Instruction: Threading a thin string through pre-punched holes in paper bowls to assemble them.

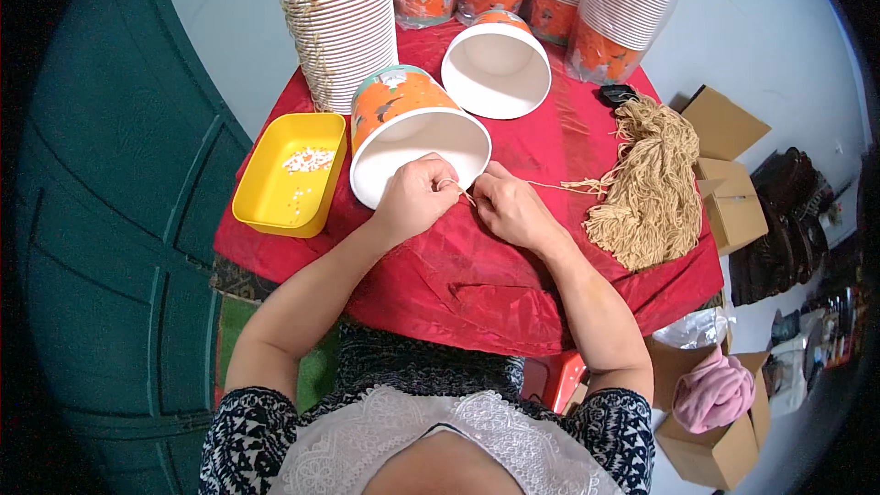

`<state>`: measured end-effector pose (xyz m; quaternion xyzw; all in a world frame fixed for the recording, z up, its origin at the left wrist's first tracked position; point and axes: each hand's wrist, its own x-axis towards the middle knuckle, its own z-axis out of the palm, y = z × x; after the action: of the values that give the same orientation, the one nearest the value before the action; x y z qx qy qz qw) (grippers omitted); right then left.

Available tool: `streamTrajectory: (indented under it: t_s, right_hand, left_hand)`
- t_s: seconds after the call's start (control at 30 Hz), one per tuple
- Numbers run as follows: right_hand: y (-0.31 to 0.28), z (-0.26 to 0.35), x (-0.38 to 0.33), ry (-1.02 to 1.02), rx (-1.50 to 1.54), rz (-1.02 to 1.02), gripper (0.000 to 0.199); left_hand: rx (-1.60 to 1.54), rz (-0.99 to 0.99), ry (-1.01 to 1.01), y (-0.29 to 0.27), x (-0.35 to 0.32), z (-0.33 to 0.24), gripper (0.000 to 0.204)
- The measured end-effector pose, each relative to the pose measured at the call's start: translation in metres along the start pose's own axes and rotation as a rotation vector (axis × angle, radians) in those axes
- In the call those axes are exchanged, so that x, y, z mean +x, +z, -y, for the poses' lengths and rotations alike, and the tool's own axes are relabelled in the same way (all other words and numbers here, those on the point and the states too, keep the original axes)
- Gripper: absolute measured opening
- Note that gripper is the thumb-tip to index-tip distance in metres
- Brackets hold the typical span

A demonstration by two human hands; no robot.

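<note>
Both my hands meet in front of an orange paper bucket [403,98] that lies on its side, its white open mouth toward me. My left hand [420,197] is closed in a pinch on a thin tan cord [456,187], just at the bucket's lower rim. Close beside it, my right hand [515,208] grips the same cord, fingers curled. From the right hand, the cord runs on toward a tan bundle of cords [649,185] at the table's right. My fingers hide whether the cord passes through the rim.
A yellow tub [291,174] with small white and orange bits stands left. Behind are a second tipped bucket [500,67], a tall nested bucket stack [339,37] with cords along its side, and several wrapped stacks [632,0]. A small black object [616,95] lies by the bundle on the red cloth [440,302].
</note>
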<state>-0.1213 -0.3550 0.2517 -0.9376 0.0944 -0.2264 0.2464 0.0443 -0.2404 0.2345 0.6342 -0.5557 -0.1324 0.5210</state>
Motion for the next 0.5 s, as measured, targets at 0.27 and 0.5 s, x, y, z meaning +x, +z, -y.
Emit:
streamTrajectory:
  t_s: [0.27, 0.5]
  right_hand:
    - [0.004, -0.005, 0.000, -0.039, 0.004, -0.042, 0.017]
    - [0.001, -0.010, -0.001, 0.008, 0.088, -0.005, 0.012]
  left_hand:
    - [-0.329, 0.147, -0.235, -0.002, 0.005, -0.013, 0.017]
    - [-0.149, 0.105, -0.228, 0.009, 0.007, 0.002, 0.020]
